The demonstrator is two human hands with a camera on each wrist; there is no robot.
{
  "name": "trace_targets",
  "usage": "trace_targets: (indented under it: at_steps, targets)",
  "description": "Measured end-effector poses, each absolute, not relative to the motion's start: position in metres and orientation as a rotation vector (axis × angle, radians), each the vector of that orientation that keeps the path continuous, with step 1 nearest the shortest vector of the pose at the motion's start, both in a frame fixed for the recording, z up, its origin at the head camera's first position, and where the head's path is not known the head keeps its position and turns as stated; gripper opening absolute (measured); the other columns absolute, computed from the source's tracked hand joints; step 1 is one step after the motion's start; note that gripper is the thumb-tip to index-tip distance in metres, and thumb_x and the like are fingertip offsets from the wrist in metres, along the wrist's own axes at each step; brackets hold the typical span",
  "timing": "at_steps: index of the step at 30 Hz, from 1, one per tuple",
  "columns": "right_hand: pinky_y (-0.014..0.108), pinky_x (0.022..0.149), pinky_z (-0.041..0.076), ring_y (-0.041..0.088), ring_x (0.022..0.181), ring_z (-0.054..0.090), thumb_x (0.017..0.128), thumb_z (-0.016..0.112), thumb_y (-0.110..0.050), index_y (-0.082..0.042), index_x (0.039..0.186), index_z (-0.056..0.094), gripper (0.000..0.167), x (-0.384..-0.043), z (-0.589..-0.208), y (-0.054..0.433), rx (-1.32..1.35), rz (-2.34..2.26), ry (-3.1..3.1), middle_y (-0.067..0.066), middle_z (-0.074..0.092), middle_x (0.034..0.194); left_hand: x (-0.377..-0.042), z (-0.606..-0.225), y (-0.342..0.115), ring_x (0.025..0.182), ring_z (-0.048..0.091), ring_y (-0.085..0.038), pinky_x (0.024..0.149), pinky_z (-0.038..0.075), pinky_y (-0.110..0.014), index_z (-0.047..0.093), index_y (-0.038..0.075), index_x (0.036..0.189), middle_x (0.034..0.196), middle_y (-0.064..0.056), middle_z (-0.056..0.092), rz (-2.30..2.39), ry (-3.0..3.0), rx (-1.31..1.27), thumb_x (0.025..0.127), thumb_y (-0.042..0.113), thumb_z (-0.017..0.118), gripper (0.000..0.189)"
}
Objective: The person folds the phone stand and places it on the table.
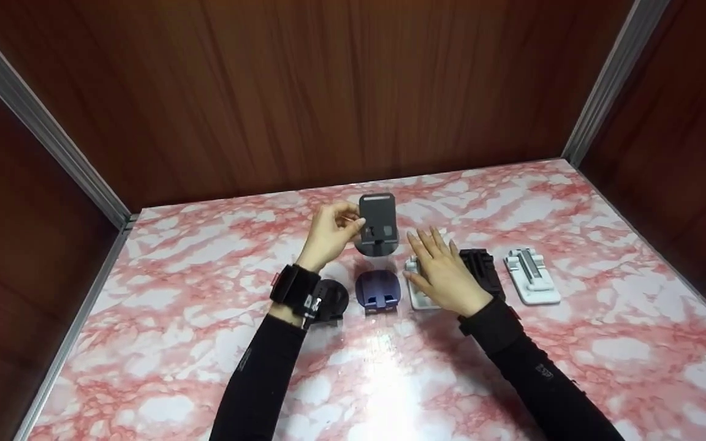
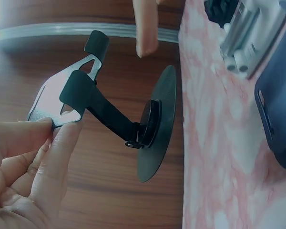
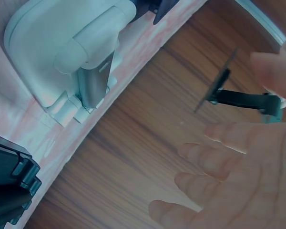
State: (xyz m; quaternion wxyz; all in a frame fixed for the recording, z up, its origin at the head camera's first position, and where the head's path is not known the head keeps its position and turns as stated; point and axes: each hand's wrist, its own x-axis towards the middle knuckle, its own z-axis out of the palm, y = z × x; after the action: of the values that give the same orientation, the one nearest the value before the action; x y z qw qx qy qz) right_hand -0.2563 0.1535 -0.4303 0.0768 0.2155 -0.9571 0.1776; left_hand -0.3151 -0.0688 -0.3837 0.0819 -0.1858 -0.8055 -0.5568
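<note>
A dark phone stand with a round base is held up by my left hand. In the left wrist view, thumb and fingers pinch the edge of its cradle plate; the arm leads down to the round base, which hangs above the tabletop. My right hand hovers palm down with straight fingers, holding nothing. Below it lies a white phone stand, partly covered by the hand in the head view. The right wrist view shows the dark stand apart from the right fingers.
Between the forearms a purple folded stand lies on the red-and-white marbled table. A black round stand sits beside the left wrist. Right of the right hand are a black folded stand and another white stand. Wooden panels enclose the table.
</note>
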Motion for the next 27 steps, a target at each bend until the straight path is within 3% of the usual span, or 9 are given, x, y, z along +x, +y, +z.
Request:
trace_targets:
  at_steps: [7,11,13,15,19,20,27]
  targets:
    - [0.058,0.113,0.016,0.041,0.14,0.013,0.097,0.045,-0.03,-0.004,0.147,0.021,0.061,-0.261,-0.433,0.154,0.674,0.851,-2.838,0.021,0.025,0.15,-0.292,-0.383,-0.068,0.068,0.06,-0.01,0.061,0.055,-0.022,0.066,-0.004,0.095,0.084,-0.015,0.066,-1.702,-2.386,-0.604,0.084,0.001,0.064,0.013]
    - [0.051,0.108,0.032,0.039,0.129,0.04,0.097,0.046,-0.026,-0.008,0.149,0.014,0.063,-0.264,-0.434,0.155,0.67,1.169,-2.763,0.025,0.04,0.141,-0.28,-0.384,-0.066,0.067,0.06,-0.008,0.062,0.057,-0.027,0.065,-0.003,0.095,0.083,-0.015,0.066,-1.73,-2.373,-0.628,0.084,0.003,0.064,0.012]
    - [0.046,0.099,0.043,0.034,0.116,0.054,0.098,0.045,-0.025,-0.011,0.149,0.013,0.063,-0.265,-0.435,0.156,0.646,1.389,-2.73,0.027,0.051,0.13,-0.276,-0.385,-0.065,0.068,0.061,-0.008,0.063,0.058,-0.029,0.065,-0.003,0.094,0.083,-0.015,0.066,-1.743,-2.364,-0.644,0.084,0.003,0.064,0.011]
    - [0.043,0.095,0.047,0.026,0.108,0.059,0.099,0.043,-0.024,-0.01,0.149,0.014,0.06,-0.266,-0.436,0.157,0.613,1.671,-2.687,0.027,0.054,0.124,-0.272,-0.386,-0.064,0.069,0.062,-0.01,0.063,0.058,-0.029,0.065,-0.002,0.094,0.084,-0.015,0.066,-1.758,-2.355,-0.663,0.084,0.003,0.064,0.012]
    - [0.04,0.092,0.051,0.015,0.094,0.064,0.1,0.04,-0.021,-0.004,0.146,0.021,0.053,-0.27,-0.437,0.157,0.521,2.275,-2.504,0.018,0.06,0.113,-0.266,-0.386,-0.062,0.071,0.062,-0.014,0.062,0.057,-0.025,0.065,-0.003,0.096,0.084,-0.017,0.066,-1.763,-2.352,-0.694,0.084,0.003,0.064,0.013]
    - [0.042,0.094,0.05,0.015,0.097,0.065,0.1,0.039,-0.019,-0.001,0.145,0.023,0.051,-0.27,-0.438,0.157,0.504,2.392,-2.449,0.015,0.061,0.117,-0.264,-0.385,-0.062,0.072,0.062,-0.016,0.062,0.057,-0.024,0.065,-0.003,0.096,0.084,-0.017,0.066,-1.76,-2.355,-0.699,0.085,0.004,0.064,0.013]
    - [0.027,0.077,0.057,0.015,0.085,0.069,0.097,0.041,-0.004,0.008,0.134,0.039,0.039,-0.272,-0.439,0.157,0.458,2.762,-2.208,0.006,0.071,0.098,-0.24,-0.365,-0.061,0.074,0.062,-0.025,0.067,0.053,-0.023,0.064,-0.008,0.095,0.085,-0.021,0.065,-1.676,-2.381,-0.748,0.084,0.0,0.062,0.014]
